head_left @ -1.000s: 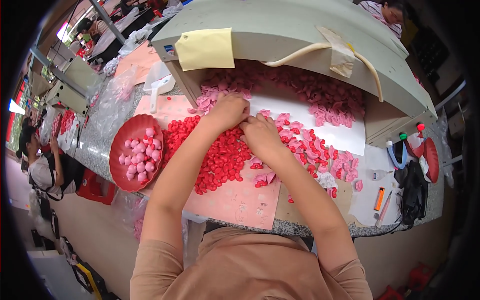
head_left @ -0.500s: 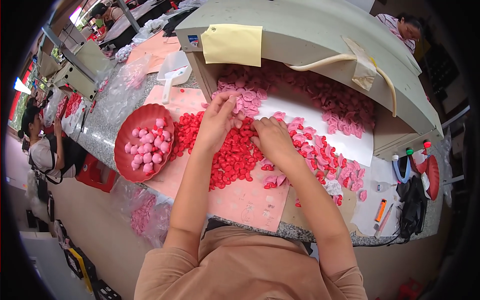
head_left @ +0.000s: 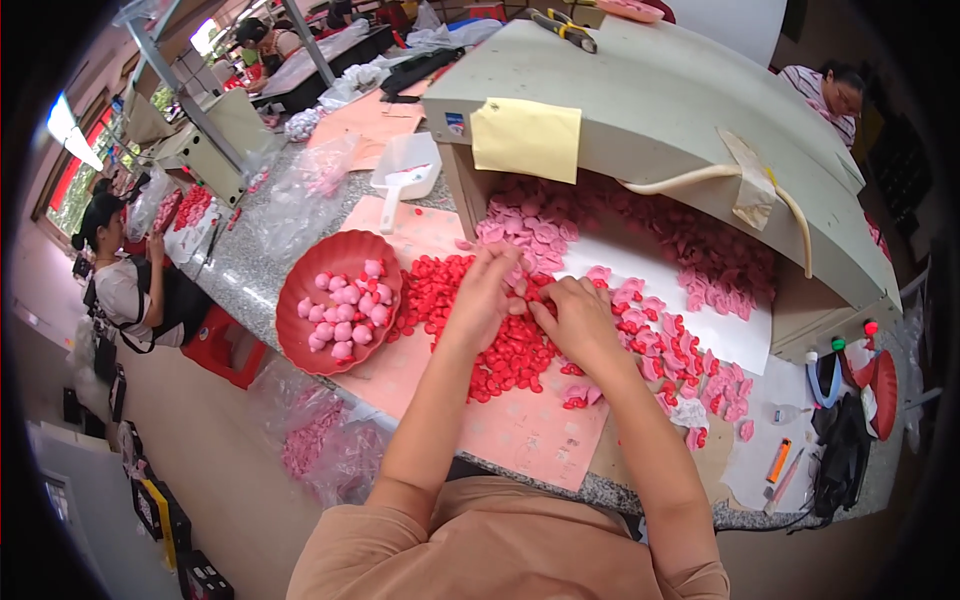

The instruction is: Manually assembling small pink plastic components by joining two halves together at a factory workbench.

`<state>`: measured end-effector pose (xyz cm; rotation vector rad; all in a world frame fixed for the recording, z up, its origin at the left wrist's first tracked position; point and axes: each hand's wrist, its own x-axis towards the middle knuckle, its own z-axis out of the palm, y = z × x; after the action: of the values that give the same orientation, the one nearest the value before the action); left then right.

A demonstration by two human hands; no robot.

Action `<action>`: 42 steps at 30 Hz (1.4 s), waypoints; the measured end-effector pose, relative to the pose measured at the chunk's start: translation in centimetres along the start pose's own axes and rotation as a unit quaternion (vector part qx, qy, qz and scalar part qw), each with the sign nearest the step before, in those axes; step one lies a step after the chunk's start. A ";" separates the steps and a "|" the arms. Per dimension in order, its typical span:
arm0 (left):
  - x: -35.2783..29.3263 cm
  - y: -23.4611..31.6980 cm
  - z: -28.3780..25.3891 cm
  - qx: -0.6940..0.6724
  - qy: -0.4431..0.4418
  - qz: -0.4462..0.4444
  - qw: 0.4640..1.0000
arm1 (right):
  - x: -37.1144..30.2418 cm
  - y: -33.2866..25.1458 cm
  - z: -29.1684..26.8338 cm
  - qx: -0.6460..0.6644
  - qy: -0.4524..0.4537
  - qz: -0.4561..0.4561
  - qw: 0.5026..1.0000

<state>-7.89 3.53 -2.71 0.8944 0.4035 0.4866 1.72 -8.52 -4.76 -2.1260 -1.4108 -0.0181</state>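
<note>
My left hand point(head_left: 484, 300) is above the heap of small glossy red pieces point(head_left: 510, 365), its thumb and fingers pinched together. Close beside it, my right hand point(head_left: 582, 322) curls its fingers inward at the same heap. Whatever sits between the fingertips is too small and covered to name. Behind the hands lies a mound of pink curved petal-like pieces point(head_left: 525, 225). Pink pieces joined with red ones point(head_left: 655, 345) spread to the right of my right hand. On the left, a red scalloped bowl point(head_left: 292, 325) contains several round pink pieces with red bits point(head_left: 345, 310).
A grey hood-like machine point(head_left: 640, 100) arches over the pink mound. A white scoop point(head_left: 408, 165) lies behind the bowl. At the right are an orange lighter-like object point(head_left: 778, 460) and a black cloth or bag point(head_left: 842, 455). A person point(head_left: 130, 280) sits at the far left.
The whole view has shifted, so the bench and bowl appear farther right and slightly lower. My hands stay close together over the red heap, with small finger movements.
</note>
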 end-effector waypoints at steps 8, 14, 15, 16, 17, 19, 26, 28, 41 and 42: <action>0.7 -2.3 0.8 0.335 -0.038 0.216 0.916 | -0.7 -0.4 -3.8 0.053 0.019 0.044 0.997; -0.2 -4.2 4.0 0.252 -0.146 0.018 0.957 | -3.7 -0.2 -7.5 0.218 0.095 0.079 0.968; -0.2 -5.0 4.3 0.221 -0.170 0.028 0.960 | -4.2 -0.3 -7.9 0.248 0.084 0.097 0.960; -0.5 -5.0 5.2 0.211 -0.173 -0.011 0.962 | -4.8 0.3 -7.8 0.247 0.084 0.095 0.961; -0.8 -5.2 5.8 0.175 -0.176 -0.066 0.966 | -5.5 1.1 -7.5 0.288 0.101 0.113 0.946; -1.2 -5.9 6.5 0.140 -0.176 -0.122 0.967 | -6.3 1.9 -7.1 0.376 0.116 0.148 0.908; -0.7 -6.9 7.0 -0.105 -0.172 -0.176 0.963 | -7.6 4.5 -8.4 0.444 0.117 0.184 0.869; -0.5 -6.6 6.4 -0.072 -0.180 -0.120 0.974 | -7.3 4.4 -9.3 0.547 0.075 0.229 0.802; -1.6 -6.8 5.8 0.419 -0.070 0.156 0.892 | -7.3 3.5 -6.1 0.550 0.036 0.267 0.790; -1.6 -6.9 5.9 0.424 -0.077 0.152 0.889 | -7.3 3.5 -6.0 0.549 0.034 0.270 0.790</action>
<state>-4.47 -4.79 -4.83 1.8568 0.3252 0.5226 3.28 -18.40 -3.66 -1.3728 -0.4410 0.7534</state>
